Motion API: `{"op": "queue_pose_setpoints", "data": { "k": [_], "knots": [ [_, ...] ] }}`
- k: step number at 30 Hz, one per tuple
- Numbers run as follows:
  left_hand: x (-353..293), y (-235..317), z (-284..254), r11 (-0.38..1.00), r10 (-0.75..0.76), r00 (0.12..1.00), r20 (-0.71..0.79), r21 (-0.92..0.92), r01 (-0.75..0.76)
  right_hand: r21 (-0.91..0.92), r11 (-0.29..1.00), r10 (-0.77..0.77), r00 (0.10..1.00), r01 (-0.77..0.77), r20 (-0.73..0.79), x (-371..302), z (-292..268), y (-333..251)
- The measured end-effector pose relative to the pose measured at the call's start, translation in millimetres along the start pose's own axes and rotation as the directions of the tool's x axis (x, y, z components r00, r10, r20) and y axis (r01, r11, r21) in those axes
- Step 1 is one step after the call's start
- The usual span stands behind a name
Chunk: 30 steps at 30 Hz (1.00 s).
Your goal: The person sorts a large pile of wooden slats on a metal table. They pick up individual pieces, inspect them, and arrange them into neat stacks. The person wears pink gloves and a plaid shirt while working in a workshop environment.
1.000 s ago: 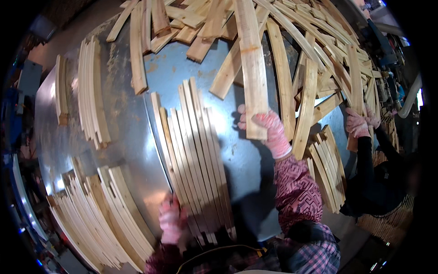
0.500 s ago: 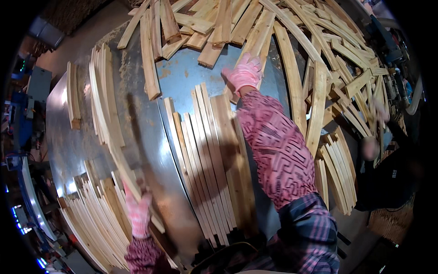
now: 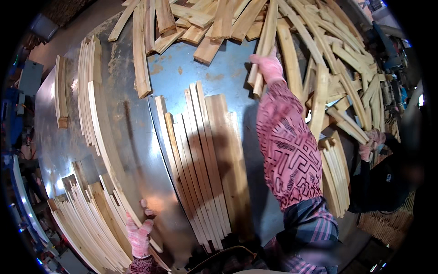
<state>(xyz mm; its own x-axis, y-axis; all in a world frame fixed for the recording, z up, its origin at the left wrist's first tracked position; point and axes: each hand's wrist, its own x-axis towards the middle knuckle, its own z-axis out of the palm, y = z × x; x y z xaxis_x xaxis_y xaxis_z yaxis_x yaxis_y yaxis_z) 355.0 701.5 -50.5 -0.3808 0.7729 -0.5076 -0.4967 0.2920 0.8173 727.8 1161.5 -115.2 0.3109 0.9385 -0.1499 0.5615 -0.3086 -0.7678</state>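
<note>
Across the metal table [image 3: 137, 157], a jumbled heap [image 3: 288, 52] remains unarranged; board rows [image 3: 200, 160] look aligned. A long strip [image 3: 114, 160] beside one row and a board [image 3: 269, 32] at the heap's edge are gripped by the left hand [image 3: 140, 234] and right hand [image 3: 270, 67] respectively.

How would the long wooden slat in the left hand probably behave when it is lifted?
The long wooden slat would probably be fairly stiff, since it looks like solid wood. It may feel light for its length, being narrow and thin. With the left hand gripping it close to its near end, the far end could dip or swing.
</note>
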Motion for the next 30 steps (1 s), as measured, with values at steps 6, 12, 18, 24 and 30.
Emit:
{"op": "queue_pose_setpoints", "data": {
  "k": [6, 12, 18, 24, 30],
  "knots": [
    [-64, -7, -112, 0.856, 0.087, 0.963, -0.256, 0.513, 0.059, 0.748, 0.370, -0.190, 0.744, -0.550, 0.641, -147, -83, 133],
    [-171, -13, -292, -0.239, 0.430, 0.900, -0.073, 0.952, 0.191, 0.521, 0.632, -0.030, 0.653, -0.574, 0.757, -322, -130, 203],
    [-246, -45, -386, 0.049, 0.358, 0.871, -0.335, 0.939, 0.341, 0.174, 0.947, 0.104, 0.768, -0.271, 0.632, -421, -104, 163],
    [-247, -71, -404, 0.171, 0.241, 0.828, -0.507, 0.862, 0.478, 0.226, 0.928, 0.116, 0.806, -0.296, 0.581, -414, -74, 241],
    [-239, -88, -414, 0.664, 0.384, 0.681, -0.624, 0.699, 0.266, 0.111, 0.942, 0.224, 0.838, -0.318, 0.498, -457, -98, 168]
  ]
}}
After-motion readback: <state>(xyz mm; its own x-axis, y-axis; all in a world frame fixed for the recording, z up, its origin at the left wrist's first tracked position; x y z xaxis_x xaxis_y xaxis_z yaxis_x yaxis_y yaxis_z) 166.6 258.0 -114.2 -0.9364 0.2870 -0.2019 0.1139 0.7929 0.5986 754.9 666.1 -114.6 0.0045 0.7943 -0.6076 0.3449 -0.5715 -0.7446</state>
